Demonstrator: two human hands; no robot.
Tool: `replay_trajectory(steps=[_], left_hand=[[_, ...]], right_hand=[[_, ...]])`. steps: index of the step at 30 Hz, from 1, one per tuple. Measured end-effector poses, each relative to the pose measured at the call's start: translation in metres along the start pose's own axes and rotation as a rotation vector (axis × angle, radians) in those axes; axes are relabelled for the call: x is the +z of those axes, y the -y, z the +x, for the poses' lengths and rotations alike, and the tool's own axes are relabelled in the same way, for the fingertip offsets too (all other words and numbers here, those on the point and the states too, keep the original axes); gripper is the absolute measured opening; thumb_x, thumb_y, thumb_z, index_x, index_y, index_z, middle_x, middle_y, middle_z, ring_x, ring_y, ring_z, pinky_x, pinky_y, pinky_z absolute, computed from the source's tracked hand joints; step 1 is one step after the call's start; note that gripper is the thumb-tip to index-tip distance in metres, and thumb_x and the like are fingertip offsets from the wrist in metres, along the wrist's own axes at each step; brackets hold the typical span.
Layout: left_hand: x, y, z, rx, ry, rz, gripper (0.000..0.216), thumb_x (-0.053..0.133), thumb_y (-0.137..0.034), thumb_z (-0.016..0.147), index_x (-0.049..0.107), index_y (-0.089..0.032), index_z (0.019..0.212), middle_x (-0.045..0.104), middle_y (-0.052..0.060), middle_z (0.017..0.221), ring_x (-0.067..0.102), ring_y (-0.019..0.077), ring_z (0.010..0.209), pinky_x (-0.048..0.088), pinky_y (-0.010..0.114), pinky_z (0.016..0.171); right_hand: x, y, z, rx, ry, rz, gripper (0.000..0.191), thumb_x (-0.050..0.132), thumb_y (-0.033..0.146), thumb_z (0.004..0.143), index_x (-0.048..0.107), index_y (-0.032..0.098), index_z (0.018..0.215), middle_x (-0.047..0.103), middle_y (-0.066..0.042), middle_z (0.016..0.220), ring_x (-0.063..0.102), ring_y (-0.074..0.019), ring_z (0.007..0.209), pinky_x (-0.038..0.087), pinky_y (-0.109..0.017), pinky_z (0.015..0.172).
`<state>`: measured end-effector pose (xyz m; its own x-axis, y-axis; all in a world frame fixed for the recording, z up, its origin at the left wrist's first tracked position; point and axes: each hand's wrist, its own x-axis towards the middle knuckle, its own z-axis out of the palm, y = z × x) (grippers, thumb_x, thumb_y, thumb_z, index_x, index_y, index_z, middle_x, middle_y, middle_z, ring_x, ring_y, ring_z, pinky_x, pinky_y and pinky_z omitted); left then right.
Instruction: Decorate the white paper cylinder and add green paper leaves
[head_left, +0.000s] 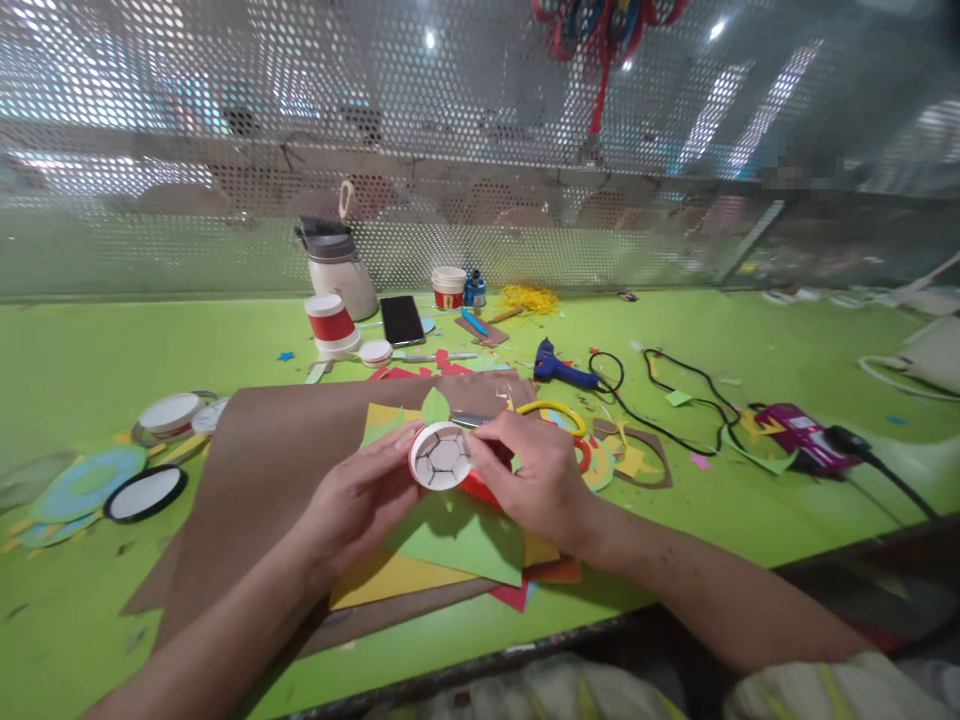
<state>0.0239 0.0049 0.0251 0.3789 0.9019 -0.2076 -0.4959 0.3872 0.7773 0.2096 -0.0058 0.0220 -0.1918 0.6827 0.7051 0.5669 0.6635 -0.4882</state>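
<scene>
My left hand [375, 490] is closed around a small white paper cup [441, 457] with a red side. Black lines like a football's pattern mark its round white face, which is turned up towards me. At the cup's right edge, the fingers of my right hand [529, 475] are pinched together; what is between them is hidden. Beneath both hands lie green paper [469, 545], yellow paper [397, 578] and a large brown sheet [262, 470]. Scissors with yellow handles [566, 412] lie just behind my right hand.
A blue glue gun [562, 368] with a black cord and a purple power strip [810, 438] are on the right. Behind stand a red-and-white cup [331, 325], a phone [403, 320] and a pitcher [341, 270]. Paper rings [90, 480] lie left. Perforated metal panel [450, 240] borders the table.
</scene>
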Motion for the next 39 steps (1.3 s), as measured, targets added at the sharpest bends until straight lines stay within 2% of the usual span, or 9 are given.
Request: replay_trajectory(steps=[4,8,15,20,23,29,34,39], left_hand=[[-0.004,-0.001,0.004,-0.02,-0.066,-0.034,0.014,0.065,-0.022,0.08,0.073,-0.015,0.089,0.072,0.008,0.089,0.064,0.0201,0.085,0.05,0.027,0.078],[-0.006,0.001,0.006,-0.038,-0.012,-0.034,0.019,0.061,-0.024,0.083,0.072,-0.012,0.092,0.071,0.011,0.097,0.063,0.023,0.09,0.051,0.029,0.077],[-0.004,0.005,0.004,-0.042,0.071,-0.046,0.019,0.061,-0.019,0.083,0.071,-0.011,0.096,0.069,0.011,0.099,0.062,0.0189,0.084,0.051,0.026,0.074],[-0.001,0.006,0.003,-0.053,0.052,-0.051,0.016,0.06,-0.014,0.083,0.071,-0.011,0.093,0.069,0.011,0.097,0.062,0.0175,0.084,0.051,0.026,0.079],[-0.001,0.006,0.003,-0.051,0.043,-0.053,0.015,0.059,-0.014,0.083,0.071,-0.013,0.092,0.069,0.009,0.098,0.062,0.0178,0.087,0.05,0.028,0.082],[0.0,0.004,0.001,-0.042,0.033,-0.007,0.012,0.06,-0.017,0.082,0.072,-0.016,0.087,0.069,0.007,0.091,0.062,0.0171,0.083,0.05,0.027,0.08],[0.0,0.002,0.001,-0.048,0.037,0.019,0.015,0.059,-0.015,0.082,0.072,-0.015,0.09,0.07,0.007,0.092,0.062,0.017,0.083,0.05,0.025,0.077],[-0.001,0.003,0.003,-0.061,0.008,0.039,0.013,0.06,-0.021,0.083,0.072,-0.016,0.086,0.07,0.007,0.092,0.062,0.0178,0.082,0.05,0.027,0.079]], right_hand=[[-0.001,-0.001,0.003,0.084,0.025,0.06,0.019,0.054,0.025,0.088,0.056,0.018,0.071,0.052,0.001,0.062,0.046,-0.0108,0.056,0.038,-0.025,0.057],[-0.001,-0.006,0.007,0.182,0.074,0.166,0.018,0.051,0.024,0.089,0.059,0.017,0.074,0.056,0.0,0.068,0.051,-0.0116,0.061,0.041,-0.025,0.059],[0.004,-0.012,0.008,0.349,0.164,0.391,0.018,0.052,0.031,0.09,0.063,0.017,0.086,0.063,-0.003,0.078,0.057,-0.0138,0.07,0.047,-0.024,0.062],[0.005,-0.01,0.008,0.42,0.182,0.5,0.019,0.053,0.033,0.089,0.063,0.017,0.086,0.063,-0.003,0.079,0.058,-0.0138,0.07,0.049,-0.024,0.062],[0.004,-0.009,0.008,0.393,0.154,0.492,0.017,0.053,0.031,0.089,0.062,0.017,0.087,0.063,-0.003,0.081,0.058,-0.014,0.072,0.049,-0.025,0.064],[0.003,-0.006,0.007,0.205,0.109,0.3,0.006,0.06,0.021,0.084,0.064,0.018,0.086,0.061,-0.003,0.085,0.058,-0.014,0.075,0.049,-0.027,0.068],[0.004,-0.006,0.006,0.11,0.077,0.212,0.006,0.058,0.017,0.085,0.064,0.017,0.087,0.061,-0.004,0.085,0.057,-0.0141,0.075,0.049,-0.028,0.07],[0.007,-0.009,0.003,0.032,0.049,0.158,0.008,0.056,0.017,0.086,0.063,0.018,0.088,0.061,-0.005,0.085,0.058,-0.0151,0.076,0.049,-0.029,0.07]])
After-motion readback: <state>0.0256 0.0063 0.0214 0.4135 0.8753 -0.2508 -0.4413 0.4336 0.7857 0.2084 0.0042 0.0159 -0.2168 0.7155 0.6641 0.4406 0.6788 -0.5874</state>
